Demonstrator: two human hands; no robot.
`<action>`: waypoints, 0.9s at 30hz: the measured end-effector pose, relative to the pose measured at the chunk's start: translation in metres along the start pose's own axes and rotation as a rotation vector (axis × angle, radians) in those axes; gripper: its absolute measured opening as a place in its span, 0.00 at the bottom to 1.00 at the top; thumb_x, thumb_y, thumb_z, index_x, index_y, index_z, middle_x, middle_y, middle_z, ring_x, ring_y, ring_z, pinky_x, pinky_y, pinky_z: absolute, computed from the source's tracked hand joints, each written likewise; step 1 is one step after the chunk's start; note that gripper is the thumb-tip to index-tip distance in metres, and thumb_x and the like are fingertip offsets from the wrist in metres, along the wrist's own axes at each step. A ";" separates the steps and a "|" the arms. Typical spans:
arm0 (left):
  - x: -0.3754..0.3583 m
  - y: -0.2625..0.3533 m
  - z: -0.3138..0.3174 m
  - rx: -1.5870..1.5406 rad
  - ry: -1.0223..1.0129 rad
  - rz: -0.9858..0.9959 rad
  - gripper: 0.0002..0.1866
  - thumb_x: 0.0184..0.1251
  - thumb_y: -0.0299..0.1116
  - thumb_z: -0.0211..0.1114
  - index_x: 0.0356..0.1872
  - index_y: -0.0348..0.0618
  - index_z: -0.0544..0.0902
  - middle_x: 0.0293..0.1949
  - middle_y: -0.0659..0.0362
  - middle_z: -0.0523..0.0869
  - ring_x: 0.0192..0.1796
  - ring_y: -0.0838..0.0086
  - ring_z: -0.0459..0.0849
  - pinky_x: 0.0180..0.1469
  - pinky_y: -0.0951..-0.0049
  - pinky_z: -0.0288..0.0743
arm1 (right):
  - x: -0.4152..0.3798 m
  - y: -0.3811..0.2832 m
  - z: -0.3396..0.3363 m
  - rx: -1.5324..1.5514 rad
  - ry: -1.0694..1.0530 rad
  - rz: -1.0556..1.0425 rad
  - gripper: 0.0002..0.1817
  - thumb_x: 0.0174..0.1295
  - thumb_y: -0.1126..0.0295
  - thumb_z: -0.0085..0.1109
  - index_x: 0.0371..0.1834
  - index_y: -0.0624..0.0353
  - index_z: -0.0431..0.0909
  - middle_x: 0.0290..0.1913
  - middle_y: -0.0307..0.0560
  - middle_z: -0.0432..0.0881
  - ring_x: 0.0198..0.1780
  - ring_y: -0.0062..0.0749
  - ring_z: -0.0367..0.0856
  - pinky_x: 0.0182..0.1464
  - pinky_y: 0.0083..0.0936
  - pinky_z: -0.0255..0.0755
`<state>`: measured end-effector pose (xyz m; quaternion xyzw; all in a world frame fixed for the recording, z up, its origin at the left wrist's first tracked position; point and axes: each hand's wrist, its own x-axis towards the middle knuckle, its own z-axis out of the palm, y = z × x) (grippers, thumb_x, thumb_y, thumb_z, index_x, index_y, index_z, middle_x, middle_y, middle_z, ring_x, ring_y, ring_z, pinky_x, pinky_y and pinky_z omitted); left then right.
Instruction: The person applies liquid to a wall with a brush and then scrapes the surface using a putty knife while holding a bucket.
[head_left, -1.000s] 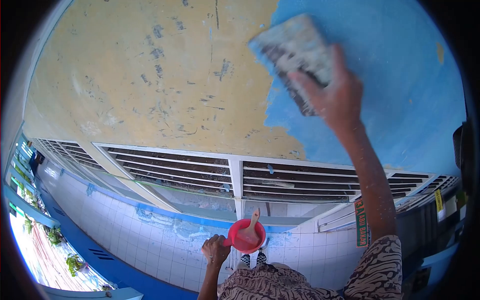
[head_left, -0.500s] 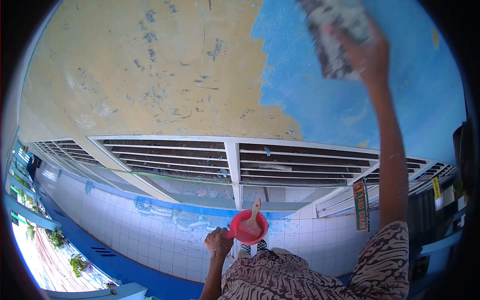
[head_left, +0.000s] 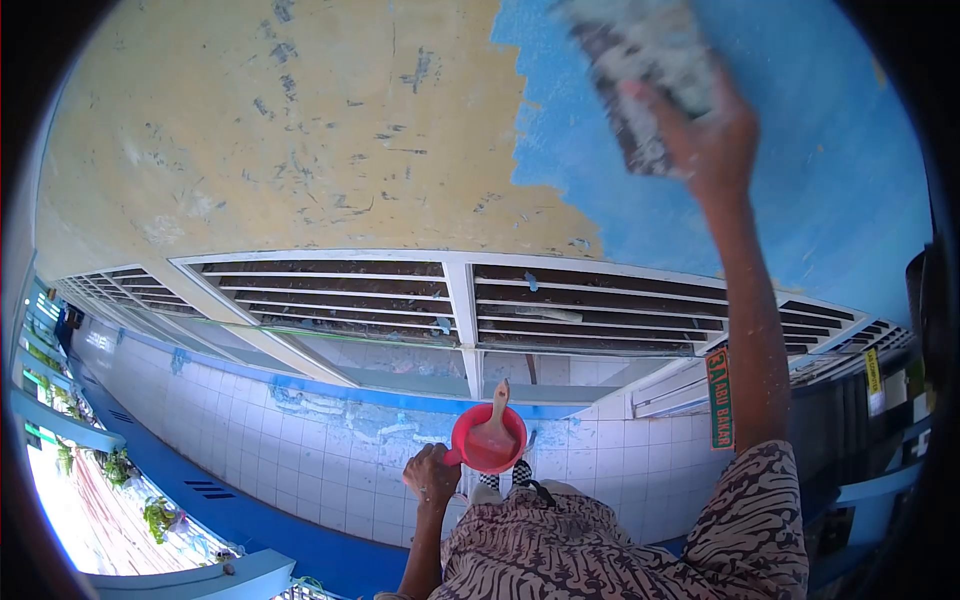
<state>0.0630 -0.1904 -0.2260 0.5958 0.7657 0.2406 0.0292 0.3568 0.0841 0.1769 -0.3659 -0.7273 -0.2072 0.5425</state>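
Left hand: closed round the handle of a red plastic scoop, low by the tiled wall; a brush stands inside. Right hand: raised, gripping a blurred rectangular sanding block against the blue-painted wall.

Right hand up high, pressing a blurred, paint-caked pad flat on the blue patch of wall, beside the bare yellow stretch. Down low, left hand grips the handle of a red scoop, a brush standing in it, louvred vents above.
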 end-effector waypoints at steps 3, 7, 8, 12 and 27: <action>0.004 0.006 0.000 -0.012 -0.118 -0.013 0.13 0.58 0.45 0.70 0.24 0.48 0.85 0.29 0.58 0.86 0.32 0.53 0.87 0.34 0.52 0.78 | -0.084 -0.030 0.041 -0.254 -0.395 -0.204 0.23 0.59 0.54 0.74 0.49 0.57 0.79 0.35 0.51 0.88 0.34 0.43 0.89 0.35 0.37 0.83; 0.021 0.014 -0.003 -0.031 -0.179 0.045 0.13 0.57 0.46 0.71 0.26 0.47 0.85 0.31 0.56 0.87 0.34 0.53 0.87 0.36 0.53 0.78 | -0.085 0.001 0.021 -0.187 -0.628 -0.216 0.24 0.57 0.52 0.74 0.48 0.53 0.77 0.35 0.50 0.87 0.35 0.45 0.89 0.38 0.40 0.83; 0.023 0.019 -0.005 -0.026 -0.207 0.058 0.13 0.57 0.46 0.72 0.27 0.47 0.85 0.31 0.56 0.87 0.35 0.53 0.87 0.37 0.54 0.78 | -0.075 0.016 0.006 -0.215 -0.470 -0.201 0.27 0.55 0.50 0.75 0.51 0.54 0.79 0.38 0.51 0.88 0.37 0.44 0.90 0.42 0.41 0.83; 0.030 0.035 -0.014 -0.075 -0.294 0.038 0.13 0.57 0.45 0.72 0.27 0.47 0.86 0.32 0.56 0.88 0.35 0.53 0.87 0.36 0.54 0.77 | 0.001 0.044 -0.084 -0.125 -0.210 0.021 0.34 0.53 0.49 0.79 0.59 0.58 0.82 0.40 0.54 0.90 0.38 0.38 0.92 0.42 0.31 0.84; 0.031 0.045 0.014 -0.101 -0.469 0.168 0.16 0.55 0.50 0.75 0.29 0.49 0.87 0.33 0.55 0.89 0.37 0.54 0.89 0.39 0.54 0.79 | -0.125 0.070 -0.042 0.013 -0.338 0.304 0.16 0.60 0.58 0.73 0.47 0.48 0.81 0.49 0.49 0.90 0.47 0.31 0.91 0.43 0.31 0.85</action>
